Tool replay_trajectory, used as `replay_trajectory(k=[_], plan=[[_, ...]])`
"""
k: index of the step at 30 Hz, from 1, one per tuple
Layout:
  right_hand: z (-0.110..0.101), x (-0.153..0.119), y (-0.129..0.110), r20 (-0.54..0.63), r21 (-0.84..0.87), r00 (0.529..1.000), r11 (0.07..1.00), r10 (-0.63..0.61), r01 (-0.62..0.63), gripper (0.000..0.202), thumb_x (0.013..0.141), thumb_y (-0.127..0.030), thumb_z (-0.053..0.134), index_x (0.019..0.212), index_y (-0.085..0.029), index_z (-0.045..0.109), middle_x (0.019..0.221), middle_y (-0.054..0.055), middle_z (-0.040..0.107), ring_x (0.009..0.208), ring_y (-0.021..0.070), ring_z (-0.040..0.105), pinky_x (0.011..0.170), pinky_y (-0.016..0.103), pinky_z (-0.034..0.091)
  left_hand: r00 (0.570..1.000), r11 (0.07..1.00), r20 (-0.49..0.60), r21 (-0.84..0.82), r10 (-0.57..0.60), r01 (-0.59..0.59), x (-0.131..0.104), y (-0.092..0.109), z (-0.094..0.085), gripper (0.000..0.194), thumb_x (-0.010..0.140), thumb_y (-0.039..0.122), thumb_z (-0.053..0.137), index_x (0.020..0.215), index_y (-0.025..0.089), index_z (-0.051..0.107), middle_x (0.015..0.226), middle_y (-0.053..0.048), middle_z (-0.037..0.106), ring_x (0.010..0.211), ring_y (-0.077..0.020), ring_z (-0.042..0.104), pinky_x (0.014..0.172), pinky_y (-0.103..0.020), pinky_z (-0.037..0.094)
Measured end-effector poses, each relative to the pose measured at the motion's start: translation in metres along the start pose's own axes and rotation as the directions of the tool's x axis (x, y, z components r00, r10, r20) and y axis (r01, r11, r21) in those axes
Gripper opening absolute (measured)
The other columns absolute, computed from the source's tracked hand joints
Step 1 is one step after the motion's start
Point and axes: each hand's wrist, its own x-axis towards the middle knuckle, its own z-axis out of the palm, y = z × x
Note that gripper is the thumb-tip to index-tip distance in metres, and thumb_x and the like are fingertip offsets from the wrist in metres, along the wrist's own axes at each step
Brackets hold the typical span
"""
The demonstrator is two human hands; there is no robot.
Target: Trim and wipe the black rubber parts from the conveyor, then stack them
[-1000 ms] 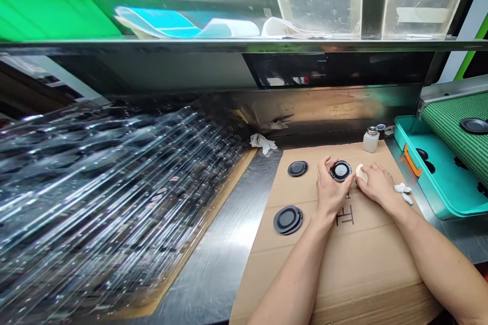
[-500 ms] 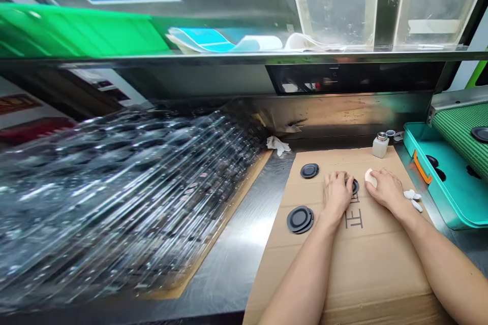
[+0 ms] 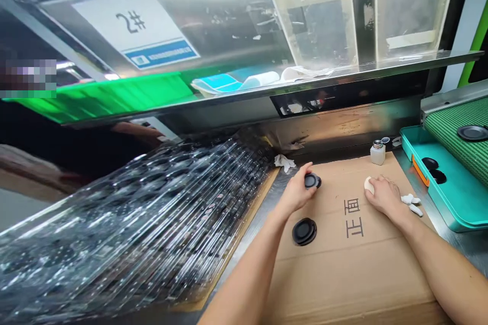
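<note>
My left hand grips a round black plastic disc at the cardboard's far left, thumb and fingers on its rim. Another dark edge shows under that disc. Nearer to me, a few black discs lie overlapped in a small pile. Over on the right, my right hand rests on the cardboard with its fingers closed around a white round pad. Beside that wrist lie crumpled white scraps.
A small bottle stands at the cardboard's back edge. To the right are a teal tray holding black discs and a green conveyor belt. Stacked clear plastic trays fill the left. A metal shelf crosses above; another person's arm shows behind.
My left hand has moved left from the middle of the cardboard to the far-left disc, carrying a black disc. My right hand stays with the white pad. The view has tilted.
</note>
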Motion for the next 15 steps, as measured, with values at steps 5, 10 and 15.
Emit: replay_trajectory(k=[5,10,15], plan=[[0.004,-0.001,0.000,-0.006,0.016,1.000,1.000,0.005,-0.004,0.031,0.093,-0.034,0.049,0.112,-0.016,0.065,0.107,0.014,0.064,0.103,0.0283,0.059,0.085,0.036,0.042,0.975,0.978,0.148,0.153,-0.165,0.142,0.035,-0.031,-0.031,0.085,0.052,0.003,0.075,0.133,0.016,0.056,0.111,-0.010,0.069,0.106,-0.0244,0.066,0.107,-0.040,0.040],[0.008,0.001,0.000,-0.039,0.037,0.999,0.999,-0.014,0.016,0.030,0.093,-0.033,0.050,0.110,-0.016,0.066,0.106,0.015,0.064,0.102,0.0282,0.061,0.083,0.036,0.044,0.943,0.869,0.306,0.493,-0.130,-0.040,0.051,-0.050,-0.023,0.092,0.056,0.023,0.077,0.143,0.014,0.048,0.140,-0.020,0.057,0.130,-0.0317,0.054,0.114,-0.043,0.033],[0.005,0.001,-0.007,-0.042,0.076,0.999,0.997,0.015,-0.012,0.028,0.090,-0.030,0.054,0.108,-0.014,0.068,0.107,0.016,0.066,0.104,0.0292,0.061,0.085,0.038,0.047,0.928,0.805,0.336,0.589,-0.160,-0.075,0.062,-0.037,-0.014,0.080,0.051,0.033,0.078,0.127,0.016,0.063,0.120,-0.015,0.071,0.115,-0.0352,0.063,0.110,-0.047,0.037]])
